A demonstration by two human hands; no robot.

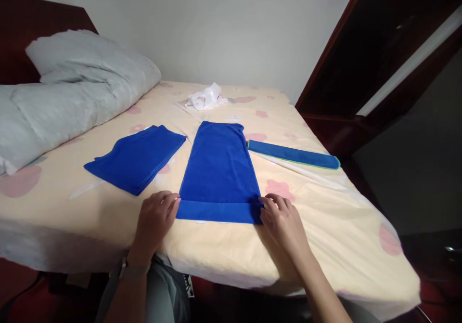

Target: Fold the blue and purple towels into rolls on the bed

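Note:
A blue cloth [222, 169] lies flat on the bed in front of me, with a strip along its near edge folded over. My left hand [157, 217] pinches the left end of that folded strip. At the strip's right end, my right hand [283, 219] has its fingers closed on the cloth's corner. To the left lies a stack of folded blue cloths [139, 159]. On the right is a narrow, flat blue strip [294, 155] with a green edge.
The bed [325, 226] has a pale yellow patterned sheet. A crumpled white plastic bag [207, 97] lies near the wall. A grey quilt [86, 82] is heaped at the left, beside a dark headboard [43, 17]. Dark furniture [368, 63] stands at the right.

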